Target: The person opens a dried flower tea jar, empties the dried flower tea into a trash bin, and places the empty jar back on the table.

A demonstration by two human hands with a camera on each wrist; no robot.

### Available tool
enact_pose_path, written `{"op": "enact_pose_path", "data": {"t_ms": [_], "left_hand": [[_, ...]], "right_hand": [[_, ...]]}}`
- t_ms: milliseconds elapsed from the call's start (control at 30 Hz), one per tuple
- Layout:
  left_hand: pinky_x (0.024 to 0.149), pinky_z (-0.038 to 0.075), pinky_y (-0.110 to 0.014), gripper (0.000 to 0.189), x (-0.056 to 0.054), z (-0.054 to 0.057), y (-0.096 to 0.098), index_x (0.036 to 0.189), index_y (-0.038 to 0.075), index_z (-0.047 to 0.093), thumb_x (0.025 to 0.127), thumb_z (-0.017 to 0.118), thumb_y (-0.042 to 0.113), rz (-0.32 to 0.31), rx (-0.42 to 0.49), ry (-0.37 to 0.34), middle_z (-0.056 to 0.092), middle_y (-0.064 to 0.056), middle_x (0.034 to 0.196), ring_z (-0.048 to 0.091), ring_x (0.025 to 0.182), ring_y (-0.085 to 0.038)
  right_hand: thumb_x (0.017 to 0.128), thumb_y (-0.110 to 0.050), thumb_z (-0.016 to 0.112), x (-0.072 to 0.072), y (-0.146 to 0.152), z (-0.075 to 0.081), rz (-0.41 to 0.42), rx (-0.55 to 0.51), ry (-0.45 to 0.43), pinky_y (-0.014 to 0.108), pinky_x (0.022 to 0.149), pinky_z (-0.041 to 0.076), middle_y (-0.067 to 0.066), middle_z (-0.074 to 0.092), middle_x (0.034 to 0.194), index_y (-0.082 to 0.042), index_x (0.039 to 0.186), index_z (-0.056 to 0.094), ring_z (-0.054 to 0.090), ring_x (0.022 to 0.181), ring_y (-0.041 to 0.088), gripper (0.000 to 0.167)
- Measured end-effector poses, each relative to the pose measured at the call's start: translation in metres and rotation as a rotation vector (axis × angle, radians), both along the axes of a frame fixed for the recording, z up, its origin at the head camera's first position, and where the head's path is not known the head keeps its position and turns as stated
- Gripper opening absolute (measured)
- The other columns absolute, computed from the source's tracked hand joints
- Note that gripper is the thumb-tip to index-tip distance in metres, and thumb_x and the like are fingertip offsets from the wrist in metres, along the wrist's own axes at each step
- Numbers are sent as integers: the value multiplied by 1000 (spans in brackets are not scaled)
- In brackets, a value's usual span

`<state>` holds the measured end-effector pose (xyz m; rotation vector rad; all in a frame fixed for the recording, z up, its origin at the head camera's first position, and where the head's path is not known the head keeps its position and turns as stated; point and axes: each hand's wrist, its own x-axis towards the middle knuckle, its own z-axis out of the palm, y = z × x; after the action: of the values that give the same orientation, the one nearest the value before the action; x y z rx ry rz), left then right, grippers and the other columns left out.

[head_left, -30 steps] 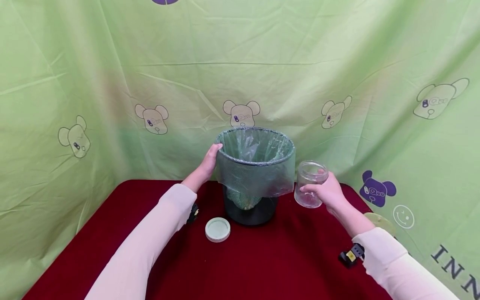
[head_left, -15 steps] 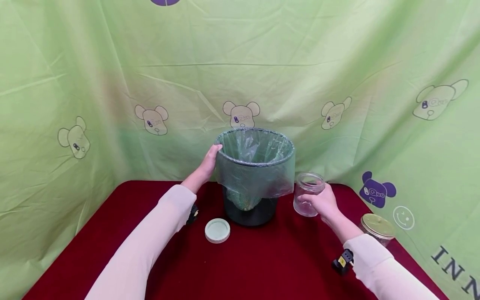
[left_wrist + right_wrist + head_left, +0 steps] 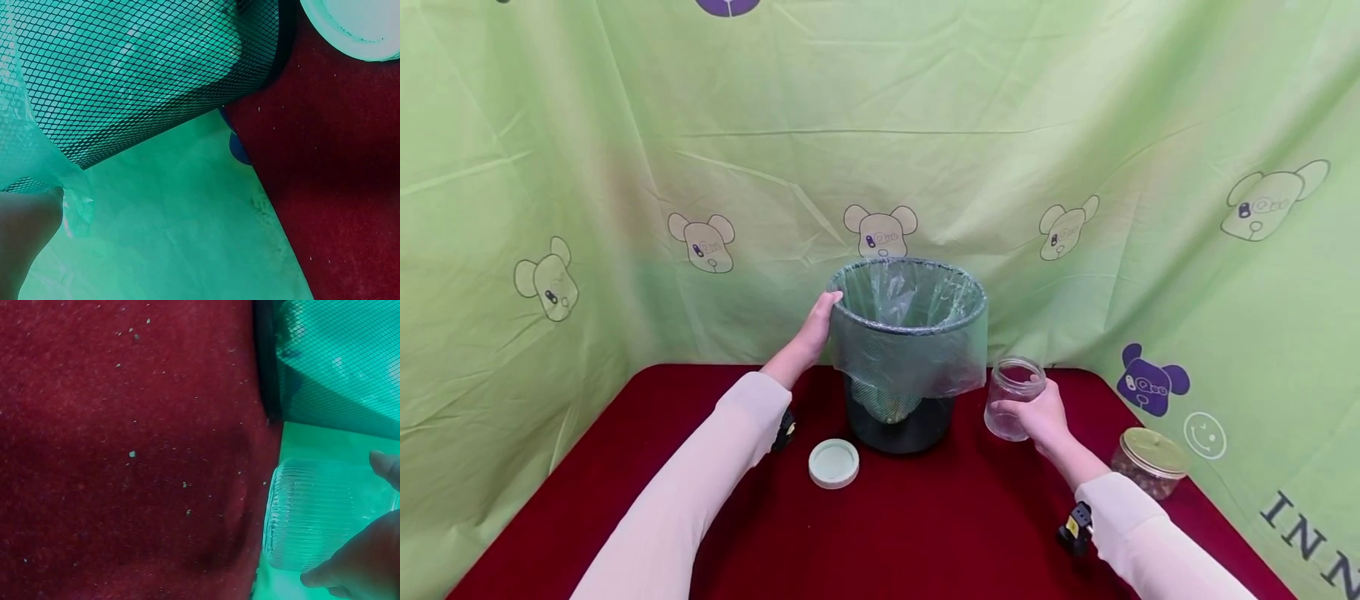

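The right hand [image 3: 1045,414] grips 1 clear jar [image 3: 1011,392] beside the lined bin [image 3: 906,429], whose rim [image 3: 917,330] the left hand [image 3: 815,328] touches, its hold unclear.

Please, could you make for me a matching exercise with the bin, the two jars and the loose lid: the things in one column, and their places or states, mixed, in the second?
Things
1. Bin
2. Open jar
3. Loose lid
4. Lidded jar

Places or states
A. near the right edge of the red surface
B. held by the right hand
C. lined with a bag
D. nearer the person than the bin, lying flat

Pairs: 1-C, 2-B, 3-D, 4-A
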<state>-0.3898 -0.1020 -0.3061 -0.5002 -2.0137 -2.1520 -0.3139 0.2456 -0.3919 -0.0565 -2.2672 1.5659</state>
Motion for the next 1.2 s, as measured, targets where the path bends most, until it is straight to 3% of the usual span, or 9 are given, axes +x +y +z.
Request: {"op": "enact_pose_path", "data": {"t_ms": [200, 533, 800, 1200], "left_hand": [[109, 20, -39, 53, 0, 0, -1, 132, -7, 39, 95, 35, 31, -10, -6, -1, 36, -19, 138, 32, 122, -24], [105, 25, -36, 53, 0, 1, 0, 126, -8, 41, 92, 36, 32, 11, 7, 2, 41, -18, 130, 37, 115, -22], [105, 25, -37, 52, 0, 0, 1, 125, -7, 42, 92, 35, 33, 11, -6, -4, 41, -18, 129, 37, 114, -22], [108, 22, -38, 52, 1, 2, 1, 126, -6, 43, 92, 35, 32, 28, -25, -5, 40, -17, 134, 35, 121, -23]], "right_hand": [[68, 5, 81, -3, 0, -7, -10, -11, -15, 45, 102, 37, 34, 48, 127, 15, 129, 38, 48, 117, 39, 76], [63, 4, 86, -7, -1, -17, -24, 54, 25, 18, 79, 44, 21, 65, 104, 6, 115, 56, 58, 97, 28, 60], [63, 3, 86, -9, -1, -23, -35, 29, -13, 35, 92, 42, 26, 59, 112, 9, 122, 50, 54, 104, 32, 69], [68, -4, 87, -8, 2, -29, -7, 7, -13, 36, 95, 41, 24, 57, 118, 6, 128, 45, 54, 108, 30, 74]]}}
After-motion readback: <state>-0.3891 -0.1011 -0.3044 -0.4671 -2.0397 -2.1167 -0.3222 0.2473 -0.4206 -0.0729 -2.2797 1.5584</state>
